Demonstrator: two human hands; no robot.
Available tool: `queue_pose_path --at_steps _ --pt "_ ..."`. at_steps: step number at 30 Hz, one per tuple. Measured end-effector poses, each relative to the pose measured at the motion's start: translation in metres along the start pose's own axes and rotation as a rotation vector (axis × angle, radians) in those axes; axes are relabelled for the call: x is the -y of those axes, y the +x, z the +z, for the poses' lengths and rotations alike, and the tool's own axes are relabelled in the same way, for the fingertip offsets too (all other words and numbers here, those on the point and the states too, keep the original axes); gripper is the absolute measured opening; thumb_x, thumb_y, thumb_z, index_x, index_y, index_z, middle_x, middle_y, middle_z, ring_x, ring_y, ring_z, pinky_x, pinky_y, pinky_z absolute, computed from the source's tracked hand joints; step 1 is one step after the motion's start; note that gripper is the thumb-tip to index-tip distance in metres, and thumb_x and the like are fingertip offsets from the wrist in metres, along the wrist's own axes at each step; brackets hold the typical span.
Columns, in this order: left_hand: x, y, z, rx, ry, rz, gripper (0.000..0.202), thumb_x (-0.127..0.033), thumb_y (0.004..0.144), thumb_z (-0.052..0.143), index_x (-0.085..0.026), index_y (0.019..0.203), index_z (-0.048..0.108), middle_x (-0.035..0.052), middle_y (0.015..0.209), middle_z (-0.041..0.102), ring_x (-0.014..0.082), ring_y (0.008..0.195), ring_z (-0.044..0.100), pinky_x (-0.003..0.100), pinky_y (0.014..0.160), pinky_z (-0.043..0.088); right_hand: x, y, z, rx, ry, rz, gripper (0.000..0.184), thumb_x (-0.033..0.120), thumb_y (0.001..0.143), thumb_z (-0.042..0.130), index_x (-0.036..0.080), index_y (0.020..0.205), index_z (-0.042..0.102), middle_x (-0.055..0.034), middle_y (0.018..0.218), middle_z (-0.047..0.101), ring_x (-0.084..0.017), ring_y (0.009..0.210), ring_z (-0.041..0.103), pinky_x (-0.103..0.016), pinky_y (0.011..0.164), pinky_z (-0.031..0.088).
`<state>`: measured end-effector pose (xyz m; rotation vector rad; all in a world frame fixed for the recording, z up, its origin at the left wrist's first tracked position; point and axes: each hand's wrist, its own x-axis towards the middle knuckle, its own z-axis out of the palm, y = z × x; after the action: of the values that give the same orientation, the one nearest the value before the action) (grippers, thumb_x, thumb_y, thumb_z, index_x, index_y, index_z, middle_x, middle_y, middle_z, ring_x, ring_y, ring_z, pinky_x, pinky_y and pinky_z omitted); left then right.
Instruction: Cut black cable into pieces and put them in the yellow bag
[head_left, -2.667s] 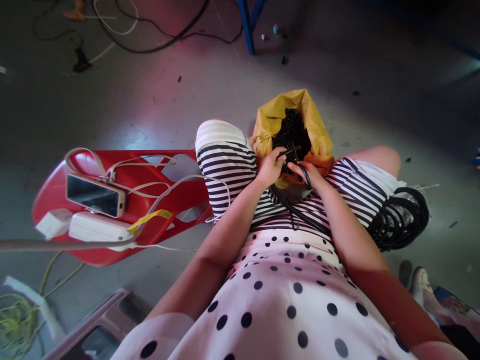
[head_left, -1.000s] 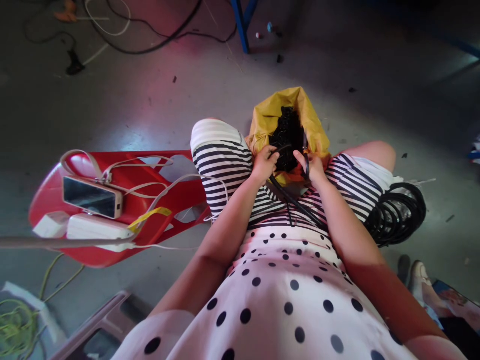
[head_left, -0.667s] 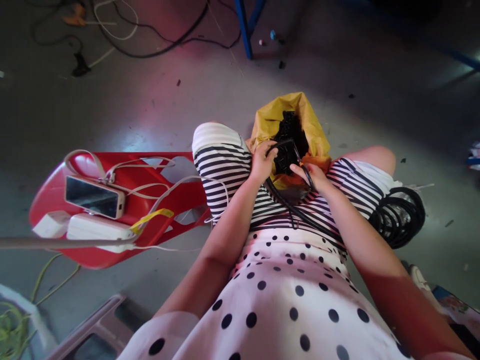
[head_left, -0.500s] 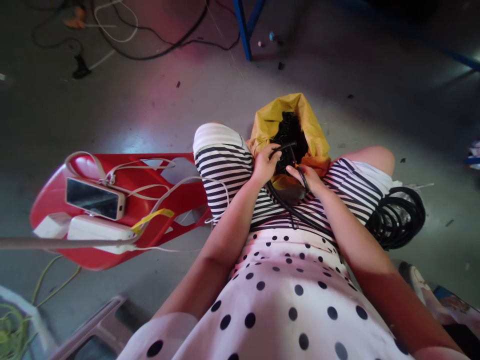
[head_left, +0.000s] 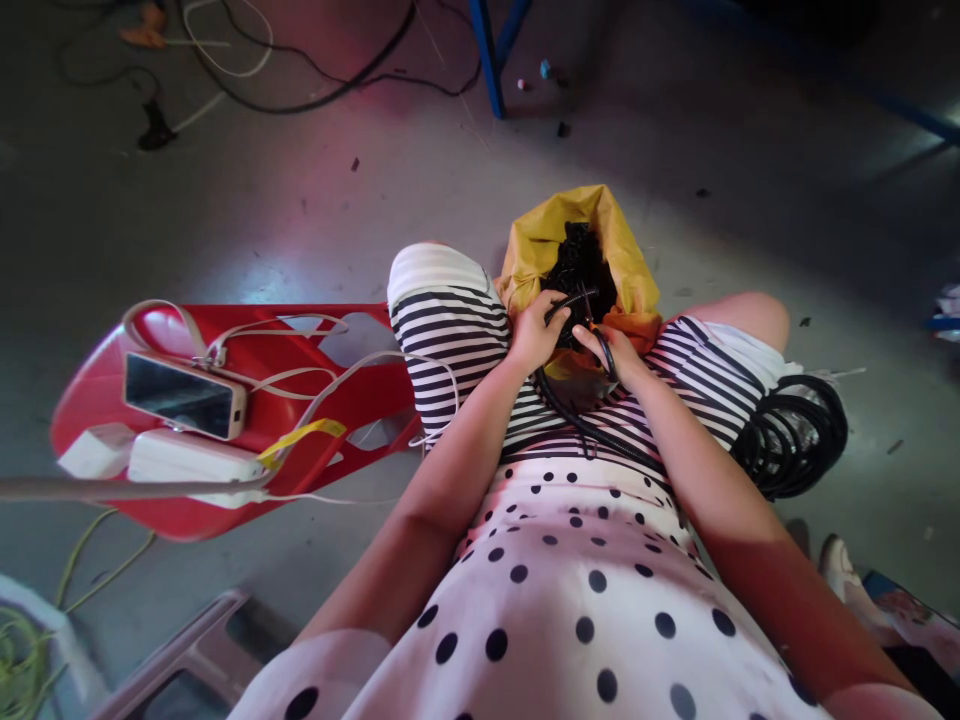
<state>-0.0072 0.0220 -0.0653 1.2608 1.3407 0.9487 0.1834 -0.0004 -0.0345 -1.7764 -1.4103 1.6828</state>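
Note:
My left hand (head_left: 539, 330) is closed around a black corrugated tube (head_left: 559, 400), whose short free end points right over the mouth of a yellow bag (head_left: 525, 245). From that hand the tube curves down across my lap and passes under my right forearm. My right hand (head_left: 613, 355) grips scissors (head_left: 604, 352) with black and orange handles. Their blades are at the tube's free end, though the exact contact is too small to tell. Inside the bag lies a heap of small black pieces (head_left: 576, 255). The bag stands between my knees.
On my left a red plastic stool (head_left: 360, 390) lies on its side, bearing a phone (head_left: 184, 395) and a white box (head_left: 195, 458) with cables. A coil of black tubing (head_left: 802, 435) is by my right knee. Ahead are a blue metal leg (head_left: 489, 65) and cables on the floor.
My left hand has shifted slightly right with the tube, and its free end reaches a little farther right. The scissors stay in my right hand near it.

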Motion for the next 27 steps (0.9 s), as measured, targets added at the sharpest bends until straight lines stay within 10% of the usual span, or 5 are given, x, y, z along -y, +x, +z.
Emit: queue_pose_path --at_steps 27 --pt "-0.014 0.000 -0.012 0.166 0.190 -0.015 0.025 -0.014 0.093 0.065 -0.020 0.114 0.077 0.0063 0.104 0.080 0.0243 0.104 0.074 0.039 0.104 0.058 -0.004 -0.003 -0.002 -0.056 -0.044 0.072 0.074 0.095 0.078 0.073 0.023 0.066 0.059 -0.0009 0.056 0.054 -0.018 0.052 0.052 -0.032 0.052 0.039"
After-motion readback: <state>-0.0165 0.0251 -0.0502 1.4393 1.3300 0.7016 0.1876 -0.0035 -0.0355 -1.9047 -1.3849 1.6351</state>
